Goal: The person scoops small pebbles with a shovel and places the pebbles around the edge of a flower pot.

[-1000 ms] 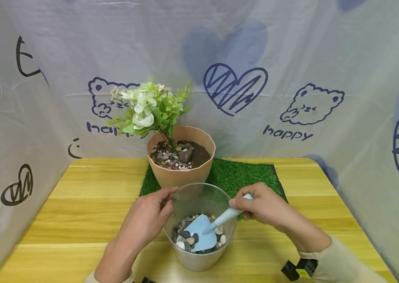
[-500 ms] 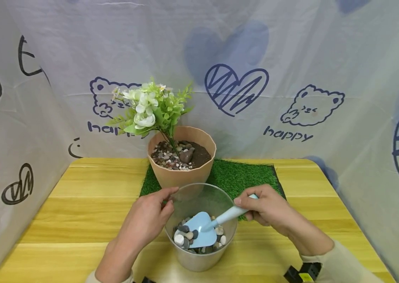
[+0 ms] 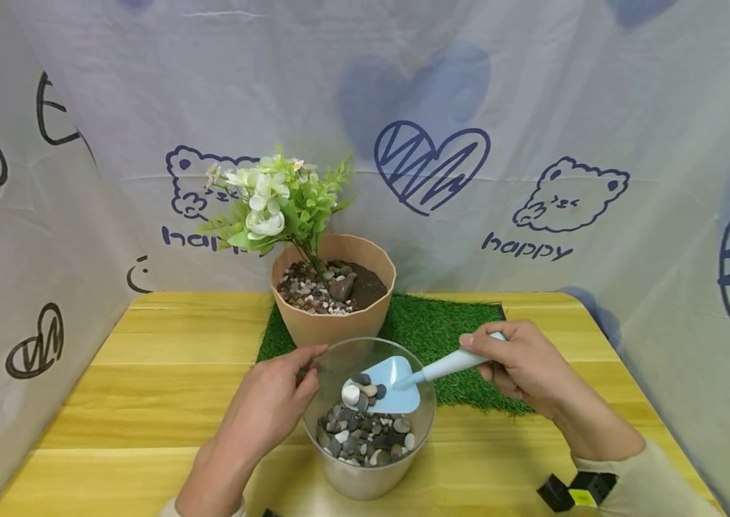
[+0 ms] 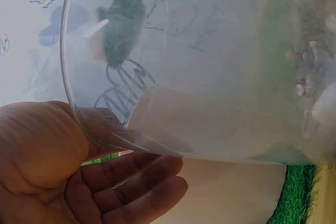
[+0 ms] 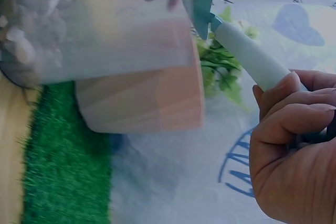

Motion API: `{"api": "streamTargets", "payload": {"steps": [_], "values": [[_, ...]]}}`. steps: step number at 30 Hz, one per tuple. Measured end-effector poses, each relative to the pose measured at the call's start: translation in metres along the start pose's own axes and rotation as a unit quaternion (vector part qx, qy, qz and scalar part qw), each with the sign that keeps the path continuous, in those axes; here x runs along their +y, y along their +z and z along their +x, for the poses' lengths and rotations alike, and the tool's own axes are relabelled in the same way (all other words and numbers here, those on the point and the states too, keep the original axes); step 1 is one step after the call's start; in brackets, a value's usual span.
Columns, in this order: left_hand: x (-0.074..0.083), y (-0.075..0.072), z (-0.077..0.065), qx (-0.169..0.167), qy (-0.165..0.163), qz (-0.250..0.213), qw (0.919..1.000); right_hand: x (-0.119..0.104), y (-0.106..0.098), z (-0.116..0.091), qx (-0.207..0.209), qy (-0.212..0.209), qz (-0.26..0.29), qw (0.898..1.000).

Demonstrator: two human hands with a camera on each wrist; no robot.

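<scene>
"Where was the trowel?"

"The light-blue trowel (image 3: 426,373) was over the mouth of the clear plastic tub (image 3: 365,487), its handle sloping up to the right. A few stones (image 3: 363,393), one of them white, lay on the left part of its blade. I couldn't tell whether the blade was just above or just below the rim."

"And who had hold of it?"

"The right hand (image 3: 523,366), with thumb and curled fingers closed round the handle's end."

"What about the other one?"

"The left hand (image 3: 271,398) was partly closed, its thumb and fingers pinching the tub's left rim."

"Anything inside the tub?"

"Grey, white and brown pebbles (image 3: 365,438) covered the bottom, below the blade and apart from it."

"And beyond that?"

"On the far side stood a peach planter (image 3: 333,329) with pebbles and dark soil (image 3: 371,289), a leafy sprig of white flowers (image 3: 264,208) leaning left in it. The planter was on a green turf mat (image 3: 452,330), on the wood-grain table (image 3: 145,380)."
</scene>
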State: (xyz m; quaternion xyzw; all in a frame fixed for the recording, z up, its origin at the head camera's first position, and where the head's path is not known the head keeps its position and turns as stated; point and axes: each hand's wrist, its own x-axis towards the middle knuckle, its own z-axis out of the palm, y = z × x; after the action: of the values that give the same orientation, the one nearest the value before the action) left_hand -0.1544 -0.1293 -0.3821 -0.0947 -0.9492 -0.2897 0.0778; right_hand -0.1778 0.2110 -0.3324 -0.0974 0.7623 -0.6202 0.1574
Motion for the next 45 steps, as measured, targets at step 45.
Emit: {"api": "streamTargets", "payload": {"steps": [45], "values": [[0.001, -0.001, 0.001, -0.008, -0.007, 0.000, 0.9999, -0.084, 0.028, 0.146, 0.258, -0.035, -0.243, 0.935]]}}
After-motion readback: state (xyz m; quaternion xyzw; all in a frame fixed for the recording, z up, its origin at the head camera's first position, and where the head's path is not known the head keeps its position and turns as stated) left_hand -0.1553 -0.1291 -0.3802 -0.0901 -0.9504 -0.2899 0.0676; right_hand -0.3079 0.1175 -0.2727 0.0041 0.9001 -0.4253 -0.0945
